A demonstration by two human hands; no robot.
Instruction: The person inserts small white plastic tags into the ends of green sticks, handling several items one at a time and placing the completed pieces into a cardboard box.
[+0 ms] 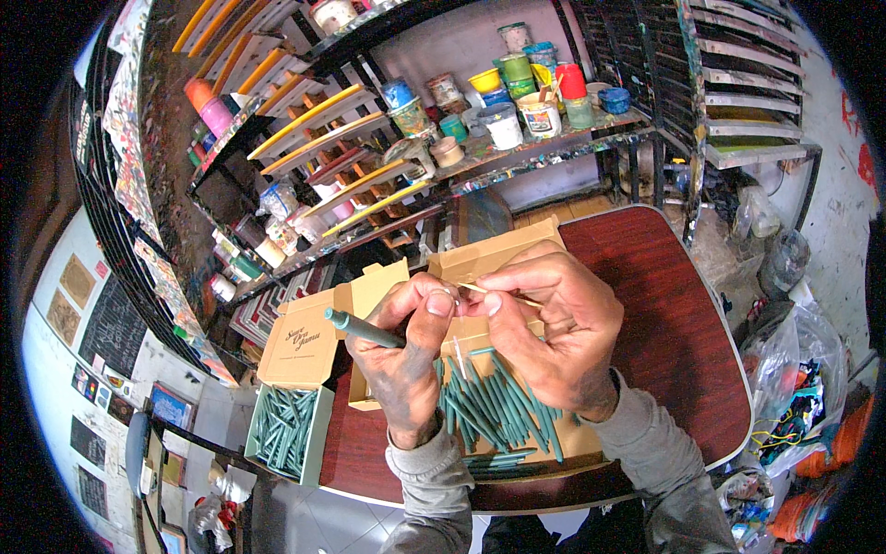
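My left hand is closed around a dark green pen-like tube, whose end sticks out to the left. Its thumb and forefinger also pinch something small and pale that I cannot make out. Close on the right, my right hand pinches a thin wooden stick whose tip points at the left fingertips. Both hands are raised over an open cardboard box holding many loose green tubes. A slim whitish piece shows below the fingertips, partly hidden by the hands.
A second box, full of short green pieces, stands at the left edge of the dark red table. Paint-stained shelves with tubs and jars rise behind. Plastic bags crowd the right side.
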